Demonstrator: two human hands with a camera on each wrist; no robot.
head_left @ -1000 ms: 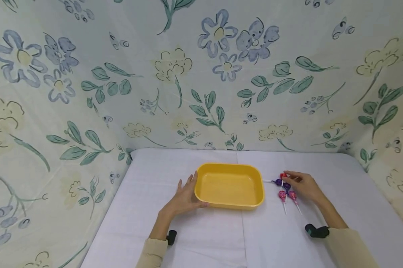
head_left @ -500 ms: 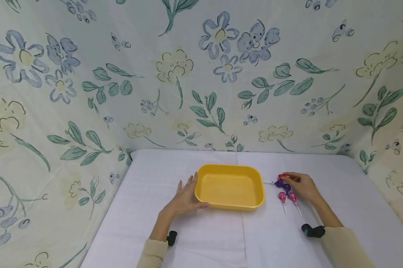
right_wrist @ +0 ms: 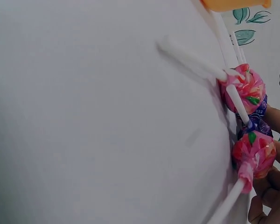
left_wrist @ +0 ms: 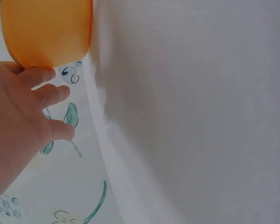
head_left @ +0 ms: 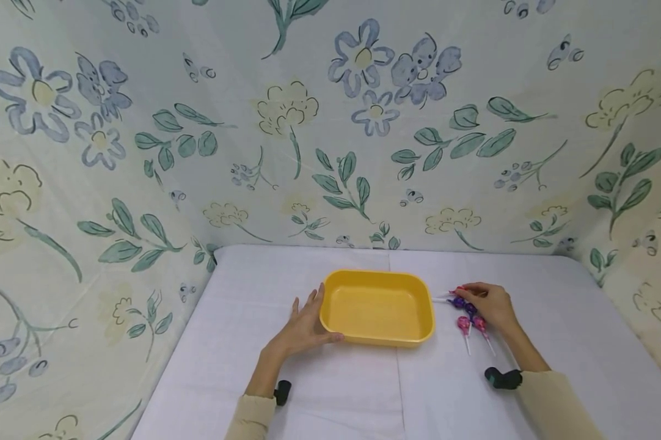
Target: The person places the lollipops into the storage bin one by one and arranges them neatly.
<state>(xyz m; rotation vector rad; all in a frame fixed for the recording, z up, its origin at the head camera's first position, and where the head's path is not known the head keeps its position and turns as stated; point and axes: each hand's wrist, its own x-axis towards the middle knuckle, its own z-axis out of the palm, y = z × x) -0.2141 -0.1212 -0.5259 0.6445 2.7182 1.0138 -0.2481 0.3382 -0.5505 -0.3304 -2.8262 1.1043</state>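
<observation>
A yellow plastic tray sits on the white-covered table. My left hand rests against its left end, thumb at the front edge and the fingers spread along the side. To the right of the tray, my right hand pinches a red-wrapped lollipop, mostly covered by the fingers. Just under those fingertips lie two purple lollipops. Two pink lollipops lie nearer the front, sticks toward me. The right wrist view shows the pink lollipops close by, with the fingers partly hidden behind them.
The white tablecloth spreads around the tray, with a crease running front to back. A floral curtain hangs behind the table and at both sides. Dark wrist-worn devices sit near both sleeves.
The red lollipop has turned in my right hand: its stick pointed toward me and now its end points left. The right forearm has shifted slightly left. Left hand and tray stay put.
</observation>
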